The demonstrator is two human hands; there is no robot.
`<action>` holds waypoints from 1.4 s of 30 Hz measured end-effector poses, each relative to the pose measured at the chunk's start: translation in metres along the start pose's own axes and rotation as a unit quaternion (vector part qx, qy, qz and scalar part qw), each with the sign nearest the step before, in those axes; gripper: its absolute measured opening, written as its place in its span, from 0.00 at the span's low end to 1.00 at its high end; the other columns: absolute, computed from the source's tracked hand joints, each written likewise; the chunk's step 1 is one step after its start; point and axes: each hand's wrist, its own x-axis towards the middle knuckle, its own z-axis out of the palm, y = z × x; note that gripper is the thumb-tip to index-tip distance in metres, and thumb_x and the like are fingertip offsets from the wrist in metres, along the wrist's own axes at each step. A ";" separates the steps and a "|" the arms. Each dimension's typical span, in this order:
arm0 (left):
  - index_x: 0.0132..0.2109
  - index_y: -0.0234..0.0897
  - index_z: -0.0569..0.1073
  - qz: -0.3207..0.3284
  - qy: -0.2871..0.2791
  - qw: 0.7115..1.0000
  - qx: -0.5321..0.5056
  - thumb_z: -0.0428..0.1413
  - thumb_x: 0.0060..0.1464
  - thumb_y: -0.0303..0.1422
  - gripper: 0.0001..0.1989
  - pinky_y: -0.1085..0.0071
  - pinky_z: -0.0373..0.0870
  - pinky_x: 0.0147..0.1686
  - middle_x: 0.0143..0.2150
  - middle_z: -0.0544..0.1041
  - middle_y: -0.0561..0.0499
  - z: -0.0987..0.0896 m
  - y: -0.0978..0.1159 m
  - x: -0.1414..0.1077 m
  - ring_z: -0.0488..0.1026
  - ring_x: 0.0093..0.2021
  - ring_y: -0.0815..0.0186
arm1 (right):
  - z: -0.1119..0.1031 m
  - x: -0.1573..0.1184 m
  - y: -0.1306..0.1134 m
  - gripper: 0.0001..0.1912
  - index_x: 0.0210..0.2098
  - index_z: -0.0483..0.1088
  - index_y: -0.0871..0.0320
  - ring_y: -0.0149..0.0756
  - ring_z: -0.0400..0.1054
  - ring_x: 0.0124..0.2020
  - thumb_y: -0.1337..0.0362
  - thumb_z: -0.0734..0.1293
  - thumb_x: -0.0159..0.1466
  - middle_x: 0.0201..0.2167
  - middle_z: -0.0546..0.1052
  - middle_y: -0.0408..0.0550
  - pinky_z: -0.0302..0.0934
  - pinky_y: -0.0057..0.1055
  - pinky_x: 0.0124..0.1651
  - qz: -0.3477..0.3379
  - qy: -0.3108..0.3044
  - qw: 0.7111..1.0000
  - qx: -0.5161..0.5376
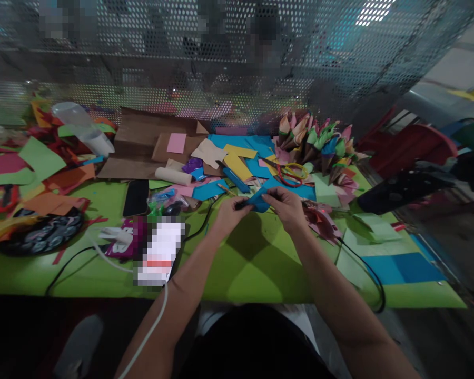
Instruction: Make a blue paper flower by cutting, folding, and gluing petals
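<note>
Between my two hands, a small piece of blue paper (259, 200) is held just above the green tabletop (256, 263). My left hand (234, 213) pinches its left side, and something dark shows by those fingers. The fingers of my right hand (286, 207) are closed on its upper right part. Beyond them lie loose blue and yellow papers (237, 164), a blue pen-like tool (236, 179) and scissors with red and yellow handles (290, 176). A bunch of folded paper flowers in brown cones (316, 137) stands at the back right.
Left of my arm lie a blurred-out lit screen (160, 252), a purple packet (126, 239) and a black phone (136, 198). A white cable (158, 316) crosses my left forearm. Brown cardboard (142, 137) leans near the perforated metal screen (161, 68). A black cable (373, 276) hangs at right.
</note>
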 end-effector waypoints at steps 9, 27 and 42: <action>0.36 0.36 0.81 0.006 -0.005 1.000 0.006 0.61 0.53 0.33 0.06 0.70 0.69 0.39 0.34 0.82 0.51 0.000 -0.001 0.000 0.75 0.36 0.64 | -0.001 0.001 0.001 0.20 0.27 0.72 0.56 0.32 0.58 0.25 0.46 0.74 0.50 0.22 0.68 0.41 0.54 0.32 0.29 0.004 0.002 1.000 0.000; 0.36 0.36 0.80 -0.022 0.038 0.999 -0.028 0.61 0.53 0.37 0.09 0.71 0.67 0.35 0.30 0.79 0.53 -0.003 -0.002 0.001 0.72 0.33 0.66 | 0.000 0.001 0.002 0.24 0.27 0.73 0.57 0.32 0.60 0.26 0.42 0.75 0.50 0.23 0.70 0.42 0.55 0.31 0.31 0.006 -0.018 1.000 -0.012; 0.35 0.37 0.80 -0.019 0.033 0.998 -0.051 0.62 0.51 0.37 0.08 0.68 0.68 0.39 0.33 0.80 0.51 -0.002 -0.001 0.002 0.74 0.35 0.63 | -0.001 0.001 0.004 0.22 0.28 0.72 0.57 0.32 0.59 0.26 0.45 0.75 0.49 0.23 0.69 0.42 0.54 0.31 0.30 0.003 0.002 1.000 -0.022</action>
